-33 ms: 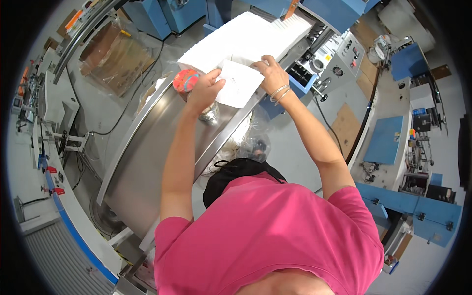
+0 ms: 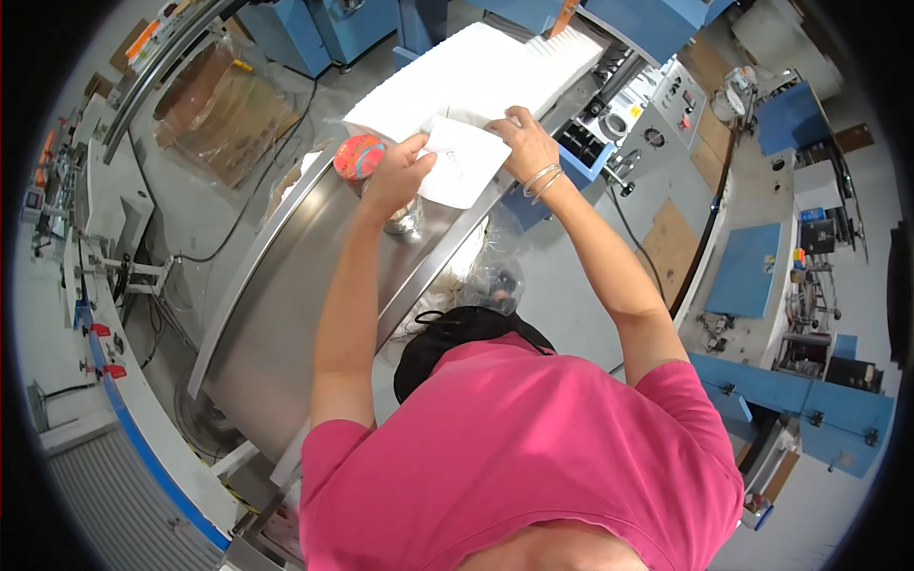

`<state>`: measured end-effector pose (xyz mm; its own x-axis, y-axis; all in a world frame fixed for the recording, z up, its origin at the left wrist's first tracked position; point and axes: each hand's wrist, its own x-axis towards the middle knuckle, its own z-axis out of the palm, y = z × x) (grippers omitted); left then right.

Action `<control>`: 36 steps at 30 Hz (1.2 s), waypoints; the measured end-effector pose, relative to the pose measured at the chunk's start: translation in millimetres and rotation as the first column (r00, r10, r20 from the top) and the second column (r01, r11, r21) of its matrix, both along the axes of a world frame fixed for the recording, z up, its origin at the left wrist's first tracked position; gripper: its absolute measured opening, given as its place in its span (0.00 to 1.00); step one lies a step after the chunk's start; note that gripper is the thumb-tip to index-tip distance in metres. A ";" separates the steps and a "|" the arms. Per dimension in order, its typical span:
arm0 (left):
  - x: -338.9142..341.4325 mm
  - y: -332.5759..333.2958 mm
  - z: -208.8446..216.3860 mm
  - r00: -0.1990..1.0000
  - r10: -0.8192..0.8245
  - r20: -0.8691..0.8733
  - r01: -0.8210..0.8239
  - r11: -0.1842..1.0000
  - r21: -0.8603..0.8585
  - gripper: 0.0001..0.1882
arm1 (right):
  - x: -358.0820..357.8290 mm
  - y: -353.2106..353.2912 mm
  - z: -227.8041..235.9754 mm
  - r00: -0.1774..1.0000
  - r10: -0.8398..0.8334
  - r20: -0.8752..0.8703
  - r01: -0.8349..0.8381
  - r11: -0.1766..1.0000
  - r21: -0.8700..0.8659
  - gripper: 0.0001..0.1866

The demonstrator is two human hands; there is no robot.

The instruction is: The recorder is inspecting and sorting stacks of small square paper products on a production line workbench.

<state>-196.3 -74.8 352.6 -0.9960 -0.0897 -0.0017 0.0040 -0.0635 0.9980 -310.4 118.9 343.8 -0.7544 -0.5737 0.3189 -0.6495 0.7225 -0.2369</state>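
Both hands are at a small white paper sheet or packet [image 2: 465, 167] with a faint mark on its face. My left hand [image 2: 395, 179] pinches its left edge, thumb on top. At its upper right edge my right hand [image 2: 529, 150] is closed, fingers bent, with bracelets at the wrist; its fingertips are partly hidden. Just beyond lies a long, bright white stack [image 2: 457, 71] that looks like paper pieces. A red and blue round lid or tin [image 2: 358, 156] is beside my left hand, and a shiny metallic container [image 2: 407, 221] shows partly below it.
Under my hands slopes a stainless-steel table [image 2: 295, 314] with raised edges. A machine with a control panel [image 2: 666, 109] stands to the right of the stack. Clear plastic [image 2: 497, 276] hangs by the near edge. A plastic-wrapped carton [image 2: 224, 114] and a black cable lie on the left floor.
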 end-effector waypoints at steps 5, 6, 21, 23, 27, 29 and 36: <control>-7.1 -3.4 -7.3 0.999 0.029 0.025 -0.026 0.990 -0.142 0.13 | -1.0 3.8 0.2 0.999 0.019 0.031 -0.018 1.000 -0.025 0.17; -8.1 -3.4 -8.0 0.999 0.042 0.006 -0.041 0.990 -0.135 0.13 | -2.8 3.7 -0.9 0.999 0.025 0.022 -0.024 0.999 -0.045 0.17; -20.9 13.1 -9.0 0.857 -0.132 -0.498 -0.454 0.265 -0.851 0.10 | -4.0 6.3 0.2 0.998 0.063 0.000 -0.063 0.996 -0.066 0.13; -26.4 19.5 -12.1 0.845 -0.165 -0.509 -0.456 0.275 -0.846 0.11 | -2.7 6.7 2.8 0.998 0.061 0.006 -0.060 0.997 -0.052 0.14; -39.5 21.6 -19.6 0.847 -0.247 -0.470 -0.406 0.271 -0.873 0.12 | -1.9 9.1 7.8 0.993 0.094 0.075 -0.089 0.994 -0.068 0.16; -51.0 23.2 -9.0 0.910 -0.237 -0.341 -0.294 0.213 -0.932 0.12 | -5.8 11.0 6.6 0.983 0.152 0.102 -0.141 0.984 -0.108 0.17; -76.6 21.2 -2.2 0.947 -0.282 -0.156 -0.094 0.220 -0.971 0.14 | -16.8 22.4 -6.9 0.967 0.254 0.020 -0.248 0.958 -0.145 0.20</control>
